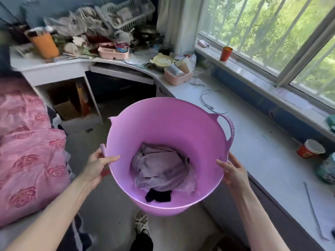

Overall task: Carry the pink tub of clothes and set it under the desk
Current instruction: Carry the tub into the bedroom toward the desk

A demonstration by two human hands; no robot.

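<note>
Pink plastic fills the middle of the view: a round, flexible tub (168, 124) is held in the air in front of the person, above the floor and above one sandalled foot (141, 221). Both hands grip its near rim. The left hand (98, 164) clasps the left side, thumb hooked inside the rim and the other fingers curled outside, close to the left handle (102, 150). The right hand (233, 172) clasps the right side the same way, thumb inside against the wall. The right handle (229, 127), a moulded loop, stands free further along the rim.

Inside, at the bottom, lies a crumpled heap of pale lilac clothes (161, 169), with a small black garment (158, 195) in front of it. The tub is mostly empty above them.

The carrying step appears to be under way, with the setting-down not yet done. The white corner table (181, 87) curves ahead, and the dark opening beneath it (119, 91) sits just beyond the tub's far rim. The next move likely calls for stepping forward, lowering the tub to the floor and sliding it into that gap, clear of the pull-out shelf (121, 73) above it.

Other containers sit on the cluttered table: an orange cup (44, 44) at the left, a pale pink tray (113, 52), and a pink caddy (178, 77) holding a shiny metal cup and a paper one. A pink rose-patterned quilt (27, 142) lies on the left.
</note>
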